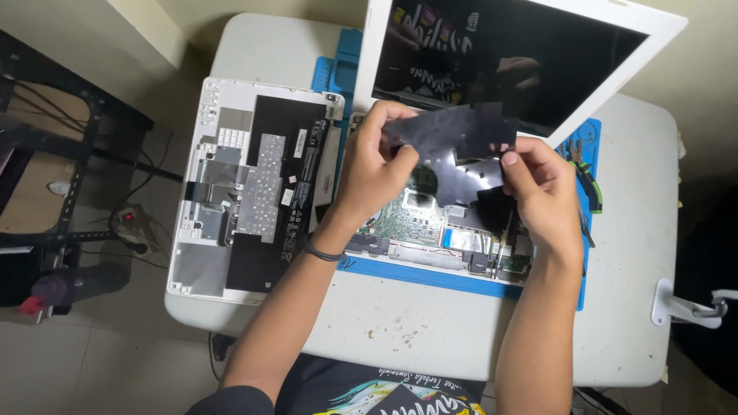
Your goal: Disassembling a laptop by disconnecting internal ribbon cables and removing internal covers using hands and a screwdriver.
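Fingers (390, 129) of the left hand (373, 165) pinch the left end of a thin black insulating sheet (453, 131), thumb below and fingertips curled over its upper edge. The right hand (542, 188) closes on the same sheet at its right end, thumb and forefinger nipping the lower right corner. Both hands therefore grip the sheet, and neither is open.

The sheet hangs in the air between the two hands, above the opened laptop base (438, 230), and is clear of it as far as the view shows. Its long axis runs left to right across the view, roughly level, with notched edges and a lobe drooping from its middle toward the green motherboard (411, 215) below. The sheet lies directly over the board, so the way from the fingers to the base is straight down; both hands sit about equally near it, the left a little higher.

The white-framed screen (507, 54) stands tilted open behind the hands, dark and reflecting. To the left on the bench (430, 330) lies the removed white bottom cover (246, 184), inner face up, showing black film and silver foil patches. A blue work mat (453, 275) lies under the laptop, and pliers (588, 180) with green handles rest on its right edge, just beside the right hand. A dark band circles the left wrist.
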